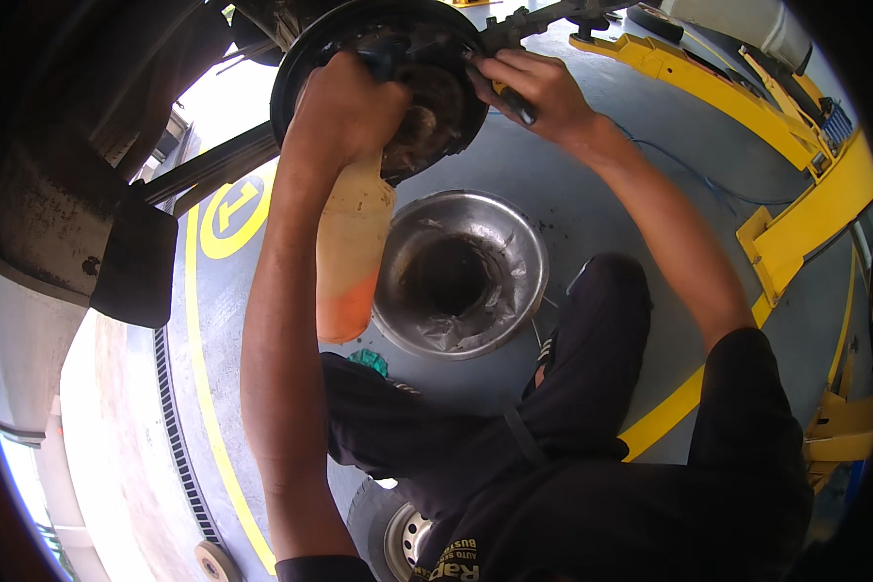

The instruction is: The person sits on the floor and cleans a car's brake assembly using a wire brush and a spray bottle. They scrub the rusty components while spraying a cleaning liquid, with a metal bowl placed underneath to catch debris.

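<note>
Above me hangs a dark round brake backing plate (306,58) with a greasy hub (427,102) at its middle. My left hand (351,109) is closed round the neck of a translucent spray bottle (357,228), holding it upright in front of the plate's left part. Orange liquid stands in the bottle's lower part, and its dark spray head is mostly hidden by my fingers. At the plate's right rim, my right hand (543,92) grips a hand tool with a black-and-yellow handle (516,102). The tool's working end cannot be made out against the dark brake parts.
A round metal basin (526,223), dark inside, sits on the grey floor below the hub. Yellow lift arms (703,92) reach in from the right, and a blue hose (694,160) lies near them. A green rag (369,361) and a wheel (404,538) lie near my legs.
</note>
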